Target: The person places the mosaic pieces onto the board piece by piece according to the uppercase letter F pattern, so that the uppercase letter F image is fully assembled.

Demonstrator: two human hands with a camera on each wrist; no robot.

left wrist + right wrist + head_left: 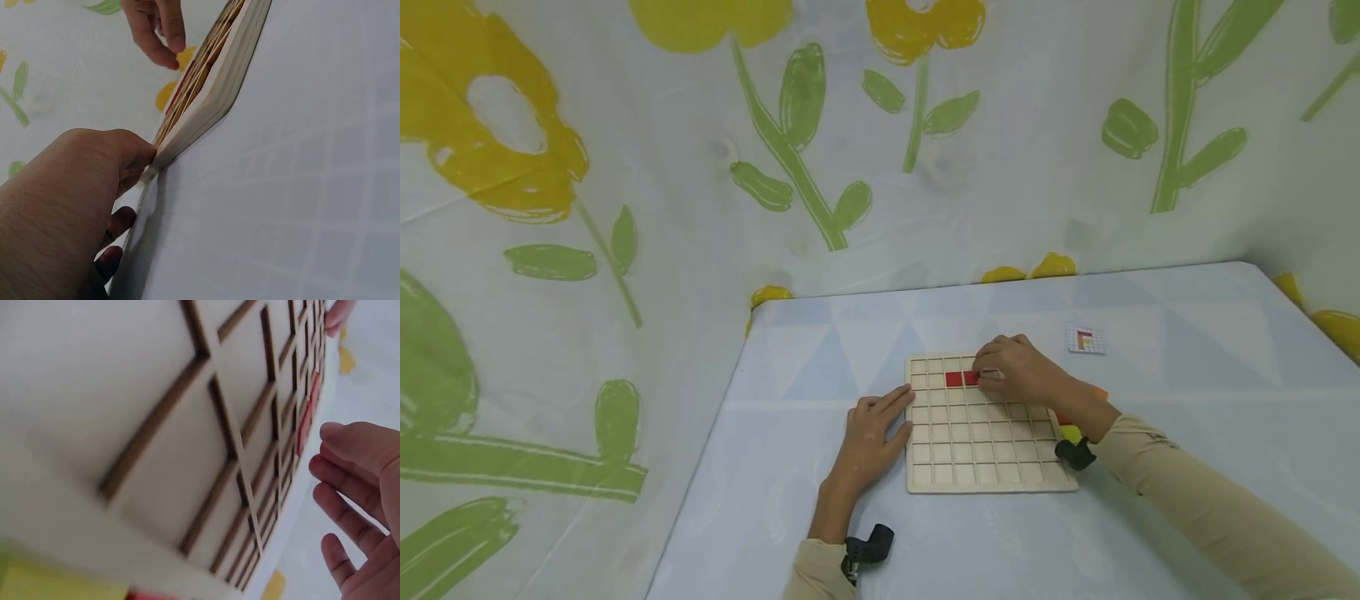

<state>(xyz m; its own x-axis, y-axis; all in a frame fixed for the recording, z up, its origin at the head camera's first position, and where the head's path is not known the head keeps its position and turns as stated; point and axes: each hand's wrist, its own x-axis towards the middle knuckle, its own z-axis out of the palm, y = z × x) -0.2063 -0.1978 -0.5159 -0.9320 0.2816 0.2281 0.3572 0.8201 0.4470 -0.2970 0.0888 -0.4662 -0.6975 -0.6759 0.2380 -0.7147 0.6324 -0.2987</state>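
Observation:
A pale wooden grid board (973,475) lies on the table, its square cells divided by raised strips. Two red squares (953,379), side by side, fill cells in its second row from the back. My right hand (1018,371) is over the board just right of that red. In the right wrist view its fingers (350,515) are loosely spread, holding nothing, apart from the red squares (306,422). My left hand (871,437) rests at the board's left edge, thumb and fingertips touching it. The left wrist view shows the thumb (134,149) against the board's rim (209,103).
Orange, red and yellow pieces (1071,433) lie beside the board's right edge, partly hidden by the right forearm. A small card (1086,339) with a coloured grid pattern lies behind, to the right. Flower-printed cloth (970,208) hangs behind the table and along its left side.

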